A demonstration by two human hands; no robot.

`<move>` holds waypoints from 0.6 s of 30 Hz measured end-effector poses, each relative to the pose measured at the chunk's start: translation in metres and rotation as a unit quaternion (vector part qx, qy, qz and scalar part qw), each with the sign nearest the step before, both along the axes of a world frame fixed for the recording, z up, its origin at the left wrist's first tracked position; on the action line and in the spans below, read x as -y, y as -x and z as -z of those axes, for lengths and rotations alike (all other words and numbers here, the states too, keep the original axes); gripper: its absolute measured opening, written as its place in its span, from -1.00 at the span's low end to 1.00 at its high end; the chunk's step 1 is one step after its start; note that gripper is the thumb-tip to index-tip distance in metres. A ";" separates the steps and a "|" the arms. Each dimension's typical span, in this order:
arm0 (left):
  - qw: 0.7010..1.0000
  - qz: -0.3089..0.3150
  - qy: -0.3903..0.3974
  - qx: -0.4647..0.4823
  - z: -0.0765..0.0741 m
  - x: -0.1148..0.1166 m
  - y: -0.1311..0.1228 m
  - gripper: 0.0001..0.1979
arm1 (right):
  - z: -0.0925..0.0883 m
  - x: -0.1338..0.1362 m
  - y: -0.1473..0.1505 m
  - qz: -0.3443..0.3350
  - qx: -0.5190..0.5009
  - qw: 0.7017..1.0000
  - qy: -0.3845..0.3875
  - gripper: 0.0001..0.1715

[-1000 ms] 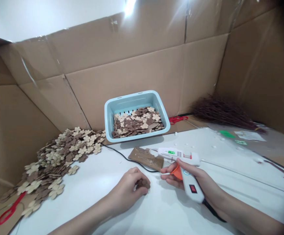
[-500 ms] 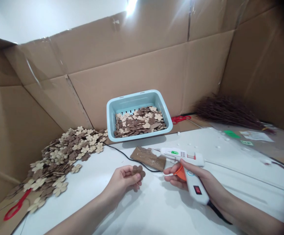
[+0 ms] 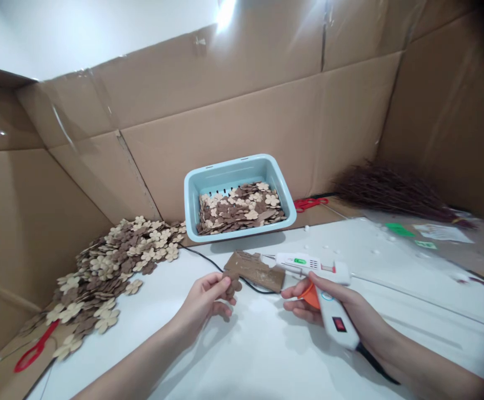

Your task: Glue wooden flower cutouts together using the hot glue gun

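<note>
Between the thumb and fingers of my left hand (image 3: 208, 300) is a small brown flower cutout (image 3: 234, 282), tilted and partly covered by the thumb. My right hand (image 3: 329, 300) is wrapped around the handle of a white hot glue gun (image 3: 337, 314), with fingers by its orange trigger (image 3: 309, 295). The gun's nozzle points left, over a glue-smeared brown cardboard piece (image 3: 258, 272) on the white table. A glue stick (image 3: 387, 286) reaches out of the gun's back end. The left hand is apart from the gun.
A light-blue basket (image 3: 242, 235) of brown and cream flower cutouts stands at the back. More cutouts form a pile (image 3: 112, 266) at left, beside red-handled scissors (image 3: 37, 350). Other red scissors (image 3: 310, 203) and a bundle of dark twigs (image 3: 392, 191) lie at back right. A black cord (image 3: 204, 256) crosses the table.
My left hand has tipped the flower cutout from facing me to a slant and shifted it slightly up. The right hand and glue gun are nearly still; the view has shifted a little.
</note>
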State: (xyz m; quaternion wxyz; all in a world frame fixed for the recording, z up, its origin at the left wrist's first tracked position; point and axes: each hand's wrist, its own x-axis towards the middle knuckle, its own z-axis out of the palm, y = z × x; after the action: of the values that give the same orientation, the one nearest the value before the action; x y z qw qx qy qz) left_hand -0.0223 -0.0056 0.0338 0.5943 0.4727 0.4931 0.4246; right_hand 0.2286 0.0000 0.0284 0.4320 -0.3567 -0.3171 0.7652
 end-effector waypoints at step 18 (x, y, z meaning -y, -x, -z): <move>0.907 0.195 -0.106 -0.359 -0.014 -0.004 0.016 -0.83 | 0.004 -0.001 -0.003 0.000 -0.006 1.000 0.015 -0.59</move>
State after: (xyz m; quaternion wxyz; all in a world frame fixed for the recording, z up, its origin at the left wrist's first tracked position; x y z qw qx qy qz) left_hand -0.0386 -0.0016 0.0476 0.3949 0.7398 0.5233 0.1514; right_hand 0.2319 0.0012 0.0242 0.4285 -0.3588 -0.3028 0.7720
